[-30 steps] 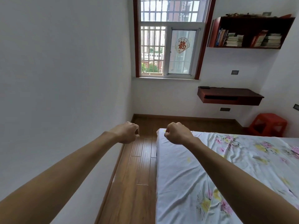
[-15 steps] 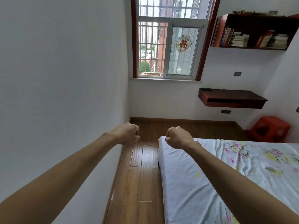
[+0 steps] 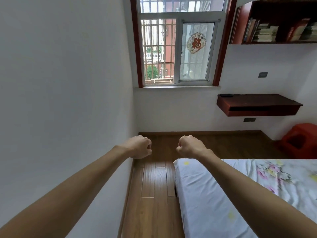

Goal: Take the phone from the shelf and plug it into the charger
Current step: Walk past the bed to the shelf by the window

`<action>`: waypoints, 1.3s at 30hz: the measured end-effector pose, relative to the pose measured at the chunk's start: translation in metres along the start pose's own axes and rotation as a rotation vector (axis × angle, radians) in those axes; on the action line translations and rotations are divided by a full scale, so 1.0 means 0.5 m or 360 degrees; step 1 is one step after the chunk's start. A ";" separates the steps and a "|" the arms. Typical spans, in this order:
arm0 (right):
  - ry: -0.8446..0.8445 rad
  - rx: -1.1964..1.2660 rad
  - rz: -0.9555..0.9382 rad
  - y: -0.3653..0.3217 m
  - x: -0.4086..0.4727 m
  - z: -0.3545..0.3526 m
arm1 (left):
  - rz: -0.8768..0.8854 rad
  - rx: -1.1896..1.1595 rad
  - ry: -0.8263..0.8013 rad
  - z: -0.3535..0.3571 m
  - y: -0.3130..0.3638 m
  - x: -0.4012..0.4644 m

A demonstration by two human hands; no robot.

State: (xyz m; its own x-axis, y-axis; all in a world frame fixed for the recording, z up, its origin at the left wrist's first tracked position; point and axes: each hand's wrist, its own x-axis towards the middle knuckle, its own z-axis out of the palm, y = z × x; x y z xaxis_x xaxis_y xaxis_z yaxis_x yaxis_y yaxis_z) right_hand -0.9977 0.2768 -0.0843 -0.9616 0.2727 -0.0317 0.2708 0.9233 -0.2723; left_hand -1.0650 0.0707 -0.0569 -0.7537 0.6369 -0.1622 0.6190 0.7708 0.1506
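A small dark flat object, likely the phone [image 3: 226, 95], lies at the left end of the dark wooden wall shelf [image 3: 267, 102] on the far wall, right of the window. Both my arms stretch forward at waist height. My left hand [image 3: 139, 146] is a closed fist with nothing in it, over the floor by the left wall. My right hand [image 3: 190, 146] is also a closed, empty fist, just beyond the bed's near corner. Both hands are far from the shelf. A dark wall socket [image 3: 249, 119] sits under the shelf and another socket [image 3: 262, 74] above it. No charger is visible.
A bed [image 3: 223, 194] with a white flowered sheet fills the lower right. A narrow strip of wooden floor [image 3: 154, 194] runs between it and the white left wall. A red plastic stool [image 3: 300, 143] stands at the far right. A bookshelf [image 3: 277, 23] hangs high on the right.
The view has moved forward along the bed toward the window and shelf; both look larger. Both fists have stayed closed and held out in front.
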 end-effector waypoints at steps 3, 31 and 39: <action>-0.0045 -0.0052 -0.0005 0.004 0.094 0.014 | -0.0005 0.0018 -0.0025 -0.009 -0.054 0.100; 0.0317 0.0006 0.0659 0.156 0.987 -0.093 | 0.0662 0.0302 0.0159 -0.232 -0.245 1.181; 0.0381 0.0046 0.0745 0.300 1.249 -0.171 | 0.0832 0.0325 0.0209 -0.331 -0.132 1.487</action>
State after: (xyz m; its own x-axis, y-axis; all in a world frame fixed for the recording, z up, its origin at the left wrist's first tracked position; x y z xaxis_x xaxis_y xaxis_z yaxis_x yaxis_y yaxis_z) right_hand -1.5536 0.6088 -0.0627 -0.6996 0.7117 0.0635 0.6645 0.6808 -0.3081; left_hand -1.7029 0.4910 -0.0259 -0.3493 0.9370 0.0075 0.9369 0.3494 -0.0153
